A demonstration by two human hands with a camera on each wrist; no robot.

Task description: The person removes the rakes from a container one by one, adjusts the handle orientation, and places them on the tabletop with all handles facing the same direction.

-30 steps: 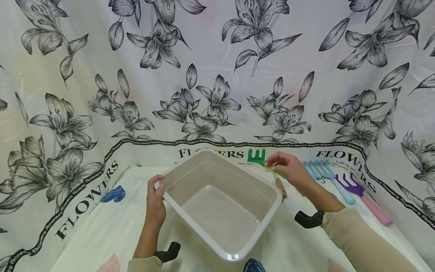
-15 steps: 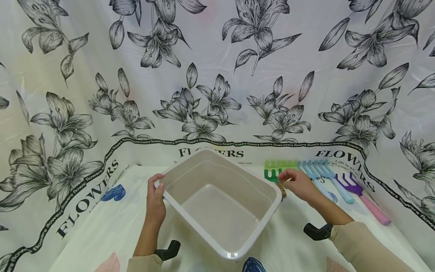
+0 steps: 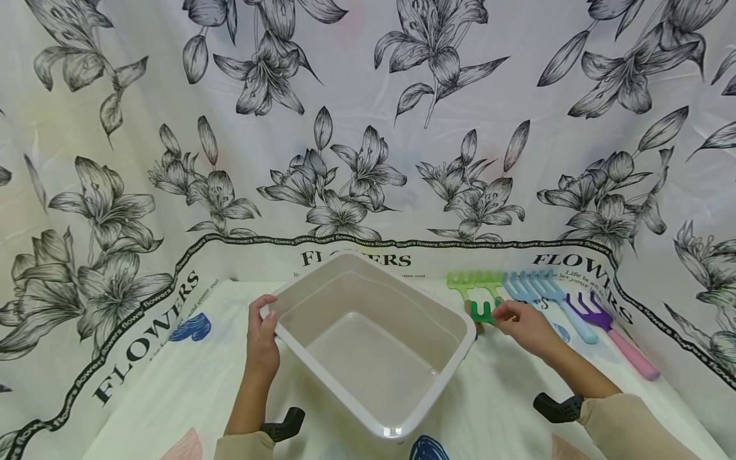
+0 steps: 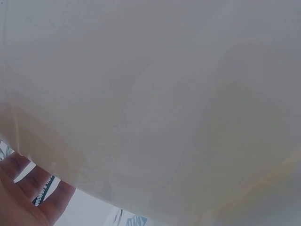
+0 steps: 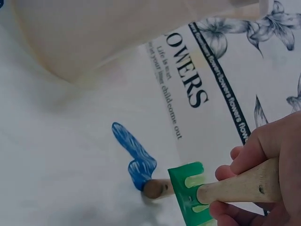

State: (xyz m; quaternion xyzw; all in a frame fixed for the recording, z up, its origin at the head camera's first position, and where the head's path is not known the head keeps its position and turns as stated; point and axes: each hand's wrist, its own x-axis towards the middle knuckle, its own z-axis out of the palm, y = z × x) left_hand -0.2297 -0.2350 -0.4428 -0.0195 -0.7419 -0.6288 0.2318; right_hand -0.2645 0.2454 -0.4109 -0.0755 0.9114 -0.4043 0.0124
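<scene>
My left hand (image 3: pixel 263 338) holds the left corner of a beige plastic basin (image 3: pixel 379 294), thumb over the rim and fingers outside. The basin is tilted, its bare inside facing the head camera. Its pale outer wall (image 4: pixel 141 94) fills most of the left wrist view. To the right of the basin, my right hand (image 3: pixel 526 326) grips a small green hand rake (image 3: pixel 482 313). In the right wrist view, fingers and thumb wrap its wooden handle (image 5: pixel 244 188), and the green head points away from the palm. Much of the handle is hidden by the hand in the head view.
Light green rake heads (image 3: pixel 458 282) lie just behind the green one. Light blue rakes (image 3: pixel 583 329) and a purple fork with a pink handle (image 3: pixel 600 318) lie farther right. A flower-printed curtain (image 3: pixel 368 160) stands behind the white cloth.
My right hand has moved right and nearer, carrying the green rake from behind the basin's right corner. The light green rakes now show more. Left hand and basin have stayed put.
</scene>
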